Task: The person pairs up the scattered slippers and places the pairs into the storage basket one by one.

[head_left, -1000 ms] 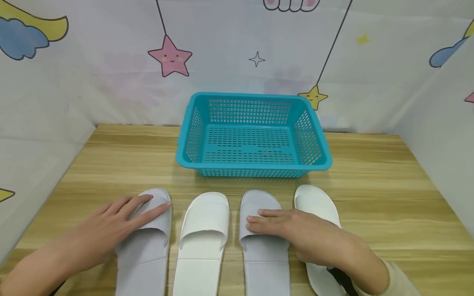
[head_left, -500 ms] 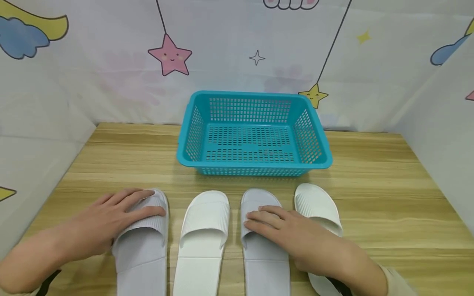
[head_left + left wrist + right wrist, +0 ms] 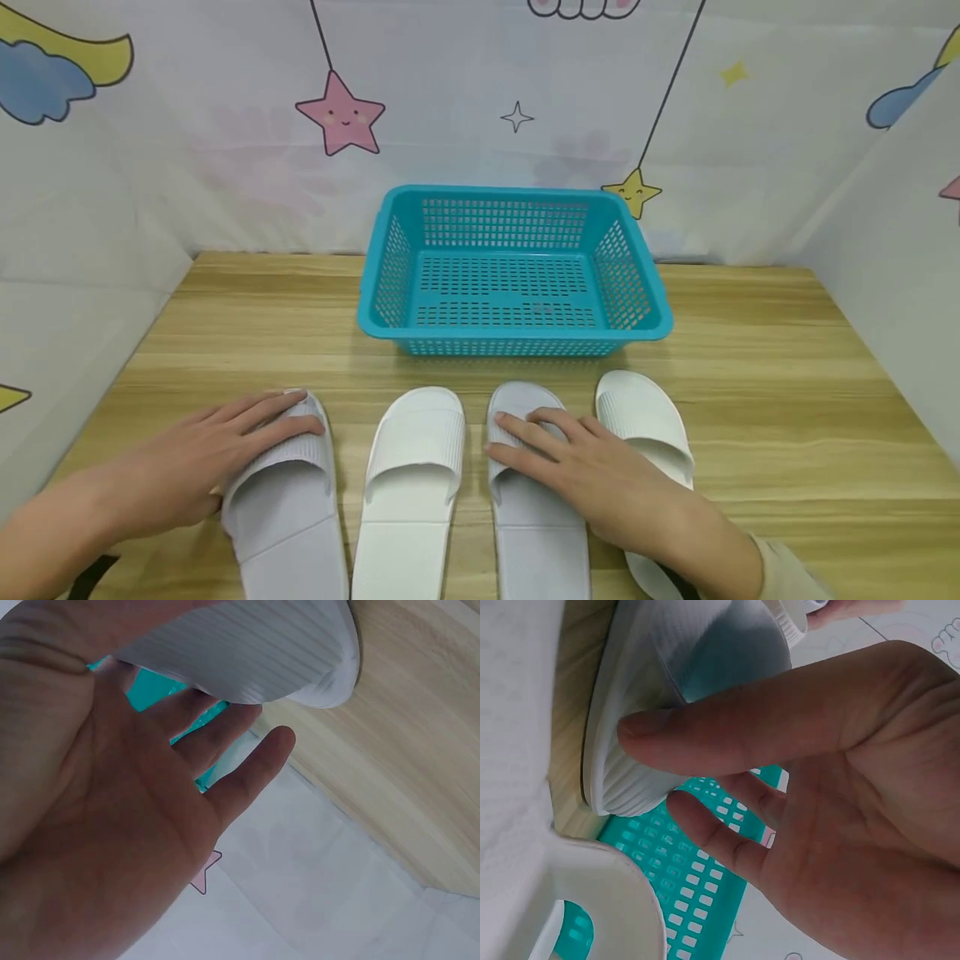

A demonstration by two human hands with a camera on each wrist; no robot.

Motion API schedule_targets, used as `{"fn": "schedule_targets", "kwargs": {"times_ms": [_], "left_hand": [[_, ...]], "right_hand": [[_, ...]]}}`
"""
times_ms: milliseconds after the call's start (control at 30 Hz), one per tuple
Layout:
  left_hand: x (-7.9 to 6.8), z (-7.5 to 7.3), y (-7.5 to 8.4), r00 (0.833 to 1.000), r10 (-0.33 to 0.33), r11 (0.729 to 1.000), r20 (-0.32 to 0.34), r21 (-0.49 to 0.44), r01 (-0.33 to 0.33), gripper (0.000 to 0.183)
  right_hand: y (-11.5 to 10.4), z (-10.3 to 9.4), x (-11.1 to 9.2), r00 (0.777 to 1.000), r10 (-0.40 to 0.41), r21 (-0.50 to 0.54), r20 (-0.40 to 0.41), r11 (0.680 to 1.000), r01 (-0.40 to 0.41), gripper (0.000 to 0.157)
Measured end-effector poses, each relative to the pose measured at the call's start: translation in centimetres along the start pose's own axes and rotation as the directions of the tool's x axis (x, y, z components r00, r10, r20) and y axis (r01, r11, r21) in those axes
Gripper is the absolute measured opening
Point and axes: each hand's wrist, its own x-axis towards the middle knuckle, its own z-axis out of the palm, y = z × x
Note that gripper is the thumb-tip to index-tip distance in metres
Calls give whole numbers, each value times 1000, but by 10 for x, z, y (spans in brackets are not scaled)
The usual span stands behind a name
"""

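Left grey slipper (image 3: 288, 533) lies skewed on table (image 3: 780, 375); left hand (image 3: 206, 458) across it, fingers apart. Right grey slipper (image 3: 542, 558) between inner white slipper (image 3: 415, 446) and outer white slipper (image 3: 645, 417); right hand (image 3: 585, 471) across it, fingers apart, thumb contact hard to judge. Light grip could let either slide free; narrow gaps risk bumping. Teal basket (image 3: 513, 335) rises ahead; wider room rightward.

A booth — cartoon-printed cloth (image 3: 450, 83) on three sides of a woodgrain tabletop (image 3: 757, 383).

left grey slipper (image 3: 288, 512): angled | right grey slipper (image 3: 540, 517): straighter | both toes-away
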Motion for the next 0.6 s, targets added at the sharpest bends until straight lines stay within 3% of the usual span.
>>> {"fn": "schedule_targets", "kwargs": {"times_ms": [167,433,600], "left_hand": [[-2,0,-4,1000,8,999,-4,-44,-8,125],[-11,-1,-12,999,23,999,-34,-46,-25,131],[-14,-4,-12,999,9,998,-51,-55,-12,125]], "right_hand": [[0,5,2,1000,2,-26,-17,1000,-2,105],[-5,9,5,998,-3,-155,-61,988,-6,87],[-4,6,6,999,-5,-164,-40,986,-2,89]]}}
